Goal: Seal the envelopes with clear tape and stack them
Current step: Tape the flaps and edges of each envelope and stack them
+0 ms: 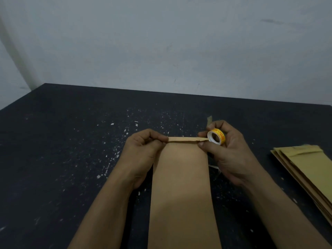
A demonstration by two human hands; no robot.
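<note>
A long brown envelope (181, 186) is lying lengthwise on the table, running from the 6 o'clock edge of the view up to the middle. Its plain face is showing, and its far end is folding over into a narrow flap (186, 139). A small roll of tape (216, 137), with a yellow-and-orange label and a white core, is sitting at the flap's 3 o'clock end. Toward 4 o'clock, well apart, a fanned stack of envelopes (305, 169) is lying by the view's edge.

The table (62, 141) is black and is showing scattered white flecks. A pale grey wall (161, 42) is rising behind it at 12 o'clock.

The left hand (143, 150) is pinching the flap's 9 o'clock corner between thumb and curled fingers. The right hand (228, 151) is gripping the roll of tape, fingers curling round it, its thumb tip lying at the flap's 3 o'clock corner. Both forearms are reaching in from 6 o'clock, one on either side of the envelope.
</note>
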